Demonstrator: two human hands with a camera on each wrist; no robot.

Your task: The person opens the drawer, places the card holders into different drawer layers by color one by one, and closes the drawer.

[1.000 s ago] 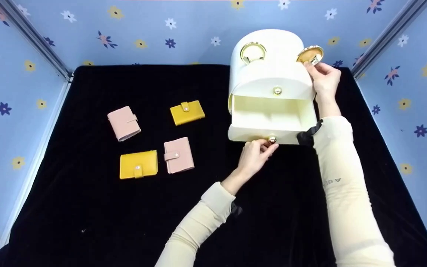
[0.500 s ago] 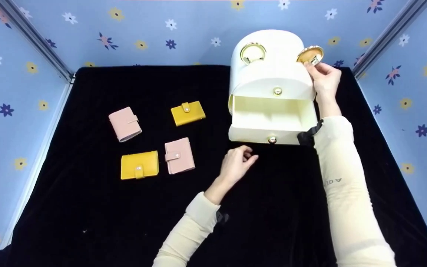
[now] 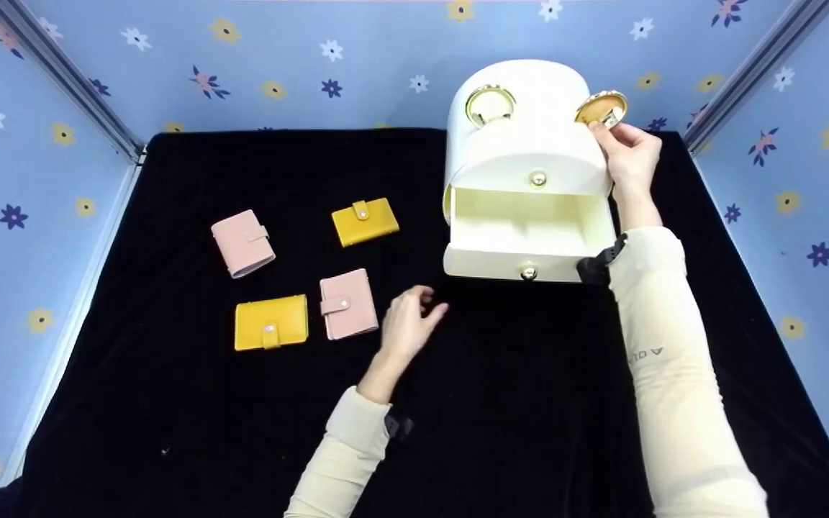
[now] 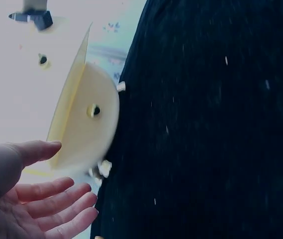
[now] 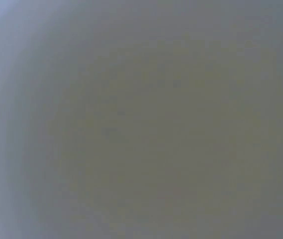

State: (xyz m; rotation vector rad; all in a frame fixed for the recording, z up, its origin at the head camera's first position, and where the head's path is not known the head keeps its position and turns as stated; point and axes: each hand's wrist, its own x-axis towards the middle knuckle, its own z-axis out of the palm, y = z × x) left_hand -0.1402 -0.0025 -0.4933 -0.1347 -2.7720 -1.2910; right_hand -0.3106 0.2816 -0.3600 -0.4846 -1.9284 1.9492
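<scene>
A white storage box [image 3: 529,147] with a rounded top stands at the back right in the head view. Its lower drawer [image 3: 486,265] is pulled out, and the inside holds nothing visible. My right hand [image 3: 632,155] pinches the base of the gold round ear [image 3: 601,109] on the box's right side. My left hand [image 3: 406,324] holds nothing, fingers relaxed, just right of a pink card wallet [image 3: 350,313]. In the left wrist view the fingers [image 4: 56,201] spread loosely, with the box [image 4: 12,99] behind them. The right wrist view is a grey blur.
A yellow card wallet [image 3: 365,223], another pink card wallet [image 3: 242,248] and another yellow card wallet [image 3: 256,324] lie on the black cloth [image 3: 242,432] to the left. A second gold ear [image 3: 491,105] sits on the box's left. Blue flowered walls [image 3: 386,43] surround the table.
My left hand has let go of the lower drawer's knob and moved left and down to beside the nearer pink card wallet. The right hand has stayed on the gold ear.
</scene>
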